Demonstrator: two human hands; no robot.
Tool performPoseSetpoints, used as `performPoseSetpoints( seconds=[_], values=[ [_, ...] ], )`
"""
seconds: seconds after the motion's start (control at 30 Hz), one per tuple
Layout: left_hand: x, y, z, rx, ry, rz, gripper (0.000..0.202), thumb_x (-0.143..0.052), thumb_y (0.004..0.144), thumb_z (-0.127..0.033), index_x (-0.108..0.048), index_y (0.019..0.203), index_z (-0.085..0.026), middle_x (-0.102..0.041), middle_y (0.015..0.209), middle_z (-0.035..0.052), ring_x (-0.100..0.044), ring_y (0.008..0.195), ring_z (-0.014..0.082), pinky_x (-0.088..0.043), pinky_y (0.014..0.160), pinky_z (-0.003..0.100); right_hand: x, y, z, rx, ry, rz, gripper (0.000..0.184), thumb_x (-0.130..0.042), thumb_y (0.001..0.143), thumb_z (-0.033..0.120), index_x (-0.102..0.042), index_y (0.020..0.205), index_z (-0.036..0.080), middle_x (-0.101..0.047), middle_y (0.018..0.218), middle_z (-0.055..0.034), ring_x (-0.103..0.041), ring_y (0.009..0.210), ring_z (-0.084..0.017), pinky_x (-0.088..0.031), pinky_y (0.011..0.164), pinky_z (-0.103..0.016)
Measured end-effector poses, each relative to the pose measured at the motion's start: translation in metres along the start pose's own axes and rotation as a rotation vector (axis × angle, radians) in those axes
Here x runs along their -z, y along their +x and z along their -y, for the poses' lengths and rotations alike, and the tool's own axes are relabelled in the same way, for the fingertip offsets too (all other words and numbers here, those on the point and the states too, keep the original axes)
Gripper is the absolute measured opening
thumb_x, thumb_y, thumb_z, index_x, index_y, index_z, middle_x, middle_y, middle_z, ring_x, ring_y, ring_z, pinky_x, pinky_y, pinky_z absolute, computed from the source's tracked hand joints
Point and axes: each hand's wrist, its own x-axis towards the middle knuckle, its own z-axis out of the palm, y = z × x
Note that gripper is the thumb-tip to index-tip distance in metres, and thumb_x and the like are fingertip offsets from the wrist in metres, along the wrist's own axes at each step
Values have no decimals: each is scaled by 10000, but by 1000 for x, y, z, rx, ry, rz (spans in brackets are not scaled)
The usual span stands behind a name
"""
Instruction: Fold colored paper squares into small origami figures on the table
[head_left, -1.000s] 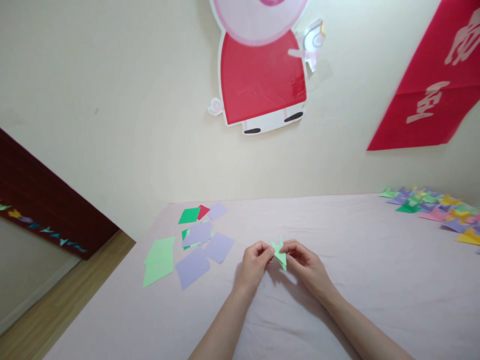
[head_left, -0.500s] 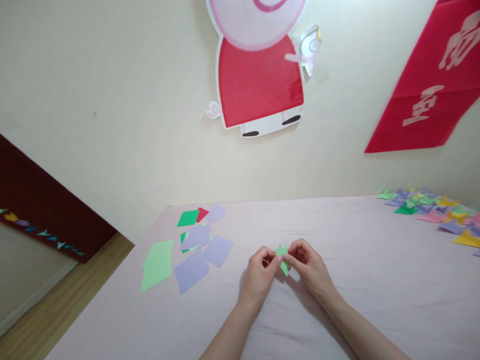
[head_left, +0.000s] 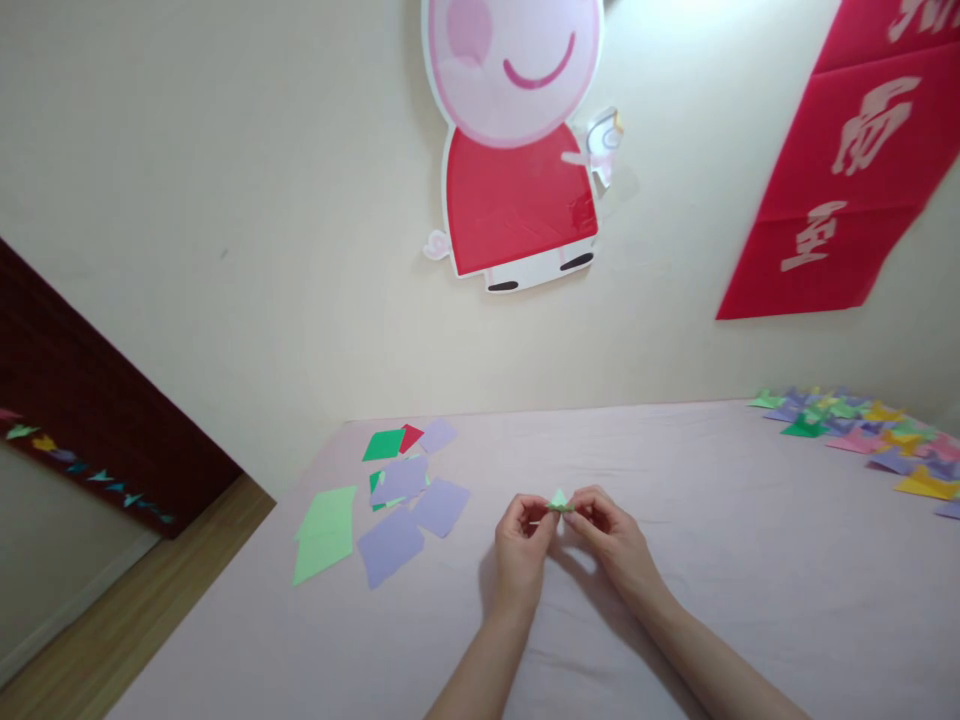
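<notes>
A small piece of folded light green paper [head_left: 559, 500] is pinched between my two hands, just above the cloth-covered surface [head_left: 645, 470]. My left hand [head_left: 523, 540] grips its left side with thumb and fingertips. On the other side, my right hand [head_left: 611, 530] holds it in the same kind of pinch. A pale pointed tip of the paper sticks up between the fingertips; the fingers hide much of the rest.
Loose lilac sheets [head_left: 391, 545], light green sheets [head_left: 326, 535], a dark green sheet [head_left: 384, 444] and a red one [head_left: 411, 437] lie to the left. Several folded paper figures [head_left: 855, 435] crowd the far right. Behind stands a wall with a pig cutout [head_left: 521, 205] and a red banner [head_left: 817, 190].
The folded paper has turned in my fingers: its long lower point no longer shows, and a pale tip now points up. Both hands keep their pinch. The camera view has tilted slightly upward.
</notes>
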Motion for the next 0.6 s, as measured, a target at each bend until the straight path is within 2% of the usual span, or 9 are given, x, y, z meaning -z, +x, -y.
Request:
performPoseSetpoints(
  seconds=[0.17, 0.27, 0.4, 0.6],
  values=[
    [-2, -4, 1, 15, -23, -12, 221, -708, 742, -376, -626, 772, -174, -653, 744, 15, -586, 704, 158, -459, 681, 260, -2, -2, 1, -130, 147, 42, 337, -801, 673, 492, -656, 729, 193, -608, 743, -5, -510, 663, -158, -413, 620, -285],
    [-1, -4, 1, 30, -19, -20, 220, -725, 725, -367, -613, 741, -179, -626, 706, -2, -563, 677, 149, -444, 655, 251, -3, -2, 3, -144, 122, 47, 345, -807, 673, 491, -643, 683, 187, -577, 640, 11, -500, 630, -155, -402, 611, -283],
    [1, -3, 2, 48, -14, -21, 213, -727, 726, -348, -588, 726, -186, -600, 693, -16, -557, 688, 145, -448, 672, 249, -4, -2, 3, -150, 127, -3, 378, -835, 634, 490, -595, 672, 201, -563, 617, 25, -508, 592, -149, -407, 569, -276],
    [2, -2, 6, 59, -27, -42, 304, -713, 726, -303, -463, 885, -231, -601, 750, -35, -598, 720, 141, -465, 683, 242, 0, 2, -5, -169, 132, -7, 413, -856, 612, 446, -546, 765, 220, -572, 615, 38, -547, 565, -152, -429, 522, -263]
  ],
)
